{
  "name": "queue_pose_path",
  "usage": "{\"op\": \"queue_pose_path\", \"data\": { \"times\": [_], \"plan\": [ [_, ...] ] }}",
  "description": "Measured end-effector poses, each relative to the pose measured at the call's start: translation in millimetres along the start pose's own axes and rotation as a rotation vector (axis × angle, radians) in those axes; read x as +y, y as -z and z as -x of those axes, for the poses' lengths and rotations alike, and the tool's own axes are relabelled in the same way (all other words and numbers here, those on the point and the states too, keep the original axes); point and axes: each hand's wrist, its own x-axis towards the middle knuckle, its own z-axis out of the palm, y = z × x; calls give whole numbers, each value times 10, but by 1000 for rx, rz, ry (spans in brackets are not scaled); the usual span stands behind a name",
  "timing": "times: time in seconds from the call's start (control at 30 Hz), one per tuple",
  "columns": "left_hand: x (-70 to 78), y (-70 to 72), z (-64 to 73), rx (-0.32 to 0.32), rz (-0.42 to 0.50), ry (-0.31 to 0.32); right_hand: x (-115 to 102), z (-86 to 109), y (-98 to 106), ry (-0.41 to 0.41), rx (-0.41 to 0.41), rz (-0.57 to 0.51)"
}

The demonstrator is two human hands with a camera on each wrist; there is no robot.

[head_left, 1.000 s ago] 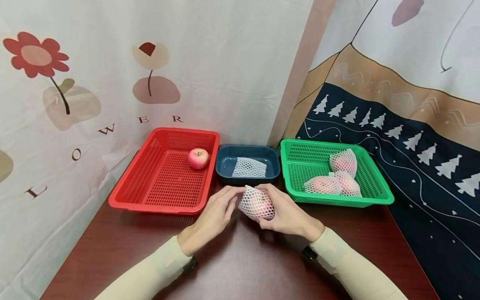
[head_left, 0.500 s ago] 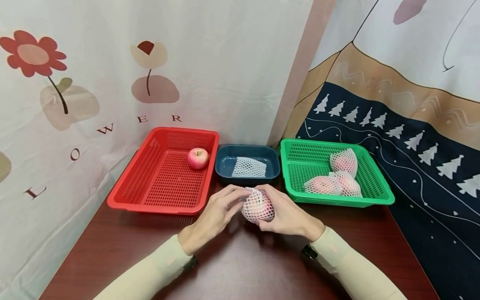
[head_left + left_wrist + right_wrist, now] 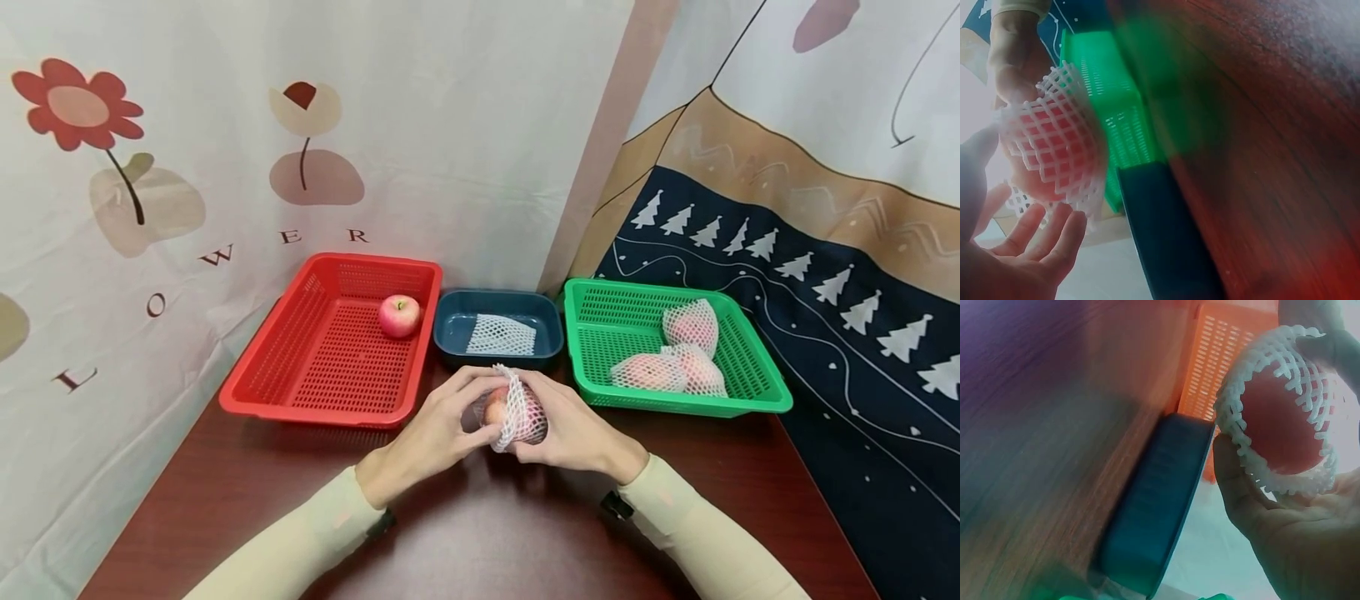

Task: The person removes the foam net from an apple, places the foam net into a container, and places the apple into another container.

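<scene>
Between the two hands, in the head view, is an apple (image 3: 494, 409) partly covered by a white foam net (image 3: 515, 412). The left hand (image 3: 433, 427) pinches the net's edge between thumb and fingers on the apple's left side. From the other side the right hand (image 3: 572, 429) grips the netted apple, thumb below and fingers above. In the right wrist view, the net (image 3: 1235, 412) is bunched like a ring around the apple's bare red face (image 3: 1282, 425). Mesh covers the fruit's visible side in the left wrist view, above the left hand's fingers (image 3: 1063, 237).
A red basket (image 3: 318, 417) at left holds one bare apple (image 3: 399, 317). The dark blue tray (image 3: 498, 362) behind the hands contains flat white foam netting (image 3: 501, 335). Three netted apples (image 3: 690, 327) lie in the green basket (image 3: 600, 321) at right. A curtain hangs behind.
The left fingers have moved right and now hold the net's edge. The net's left end has opened and folded back, baring part of the apple. The right hand keeps its hold.
</scene>
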Motion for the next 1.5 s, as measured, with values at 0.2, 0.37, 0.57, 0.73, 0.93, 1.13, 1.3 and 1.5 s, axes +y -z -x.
{"op": "queue_pose_path", "data": {
  "times": [0.2, 0.37, 0.57, 0.73, 0.93, 1.13, 1.3, 1.5],
  "plan": [
    [16, -8, 5, -15, 22, -2, -35, -15, -27, 13, 29, -40],
    [26, 17, 7, -19, 23, 5, -54, -13, -23, 1, 45, -83],
    [40, 47, 4, -57, 48, 20, -82, -24, -5, 14, 54, -103],
    [45, 62, 8, -41, 48, 28, -88, -25, -1, 32, 67, -95],
    [60, 80, 15, 12, 33, 48, -91, -5, 45, 51, 90, -91],
    [66, 108, 29, 28, 24, 83, -69, 27, 121, 81, 114, -141],
    [70, 137, 40, 21, 30, 115, -32, 27, 186, 117, 141, -180],
    [75, 161, 27, 15, 42, 95, 11, -8, 219, 178, 194, -148]
  ]
}}
